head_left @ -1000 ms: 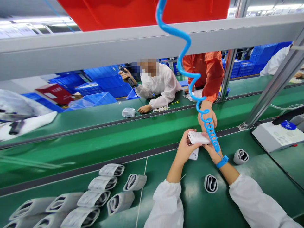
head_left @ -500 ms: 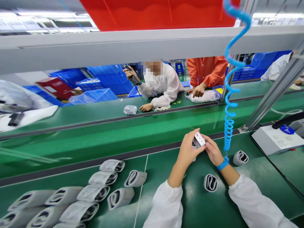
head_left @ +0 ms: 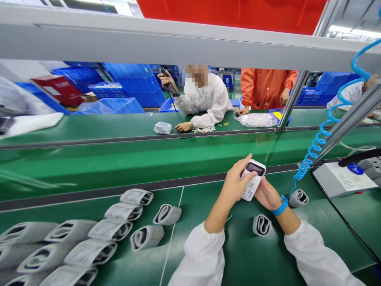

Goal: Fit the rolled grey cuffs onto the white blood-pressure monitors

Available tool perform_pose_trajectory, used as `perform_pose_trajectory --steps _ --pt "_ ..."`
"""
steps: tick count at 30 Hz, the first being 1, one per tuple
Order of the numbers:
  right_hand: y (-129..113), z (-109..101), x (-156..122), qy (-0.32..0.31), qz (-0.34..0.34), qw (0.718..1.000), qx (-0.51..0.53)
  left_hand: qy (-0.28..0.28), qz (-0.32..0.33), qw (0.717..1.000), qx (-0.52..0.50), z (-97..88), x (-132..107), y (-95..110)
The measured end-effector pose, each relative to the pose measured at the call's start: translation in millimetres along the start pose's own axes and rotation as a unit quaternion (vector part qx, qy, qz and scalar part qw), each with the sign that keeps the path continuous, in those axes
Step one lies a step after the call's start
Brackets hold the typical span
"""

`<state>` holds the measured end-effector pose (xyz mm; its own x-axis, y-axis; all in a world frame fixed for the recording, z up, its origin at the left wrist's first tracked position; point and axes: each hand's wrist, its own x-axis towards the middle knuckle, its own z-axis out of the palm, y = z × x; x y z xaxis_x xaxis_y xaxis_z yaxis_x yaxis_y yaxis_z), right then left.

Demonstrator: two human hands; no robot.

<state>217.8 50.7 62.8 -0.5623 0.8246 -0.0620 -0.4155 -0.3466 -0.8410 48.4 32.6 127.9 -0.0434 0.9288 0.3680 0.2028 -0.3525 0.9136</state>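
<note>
Both my hands hold a small white device (head_left: 253, 179) with a dark screen window on top, above the green work surface. My left hand (head_left: 235, 184) wraps its left side, thumb up near the screen. My right hand (head_left: 268, 194) cups it from beneath and the right. A blue wrist strap (head_left: 279, 206) sits on my right wrist, and its blue coiled cord (head_left: 320, 141) runs up to the right. A rolled grey cuff (head_left: 262, 225) lies just below my hands, another (head_left: 298, 198) to the right.
Several rolled grey cuffs (head_left: 89, 242) lie at the lower left. A white box unit (head_left: 342, 178) stands at the right. A green conveyor belt (head_left: 133, 159) runs across. Beyond it a person in white (head_left: 205, 101) and a person in orange (head_left: 264, 87) work near blue crates (head_left: 133, 81).
A person in orange passed the white device across the belt and drew the arm back. I have turned the device in both hands so its screen faces up. The coiled cord swung right.
</note>
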Motion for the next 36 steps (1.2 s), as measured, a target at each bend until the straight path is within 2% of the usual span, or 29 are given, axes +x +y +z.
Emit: perform_pose_trajectory --steps 5,14,27,29,32,36 --pt "4 -6 -2 0.008 0.017 1.0 -0.023 -0.044 -0.027 0.996 -0.077 -9.4 -2 11" --pt "-4 -6 -6 -0.028 0.047 0.998 -0.016 -0.057 -0.116 0.98 -0.149 -7.0 -7 20" --pt "-2 -3 -4 -0.025 0.058 0.998 0.009 -0.035 -0.115 0.985 -0.121 -5.5 -4 6" --pt "-3 -2 -4 -0.01 0.037 0.999 0.006 -0.021 -0.075 0.991 -0.106 -4.2 -3 3" --pt "-7 2 -3 0.023 -0.041 0.999 -0.022 -0.023 -0.032 0.997 -0.072 -1.4 -3 -2" --pt "-11 1 0 0.033 -0.107 0.986 -0.127 -0.047 -0.089 0.994 -0.053 7.0 -4 -14"
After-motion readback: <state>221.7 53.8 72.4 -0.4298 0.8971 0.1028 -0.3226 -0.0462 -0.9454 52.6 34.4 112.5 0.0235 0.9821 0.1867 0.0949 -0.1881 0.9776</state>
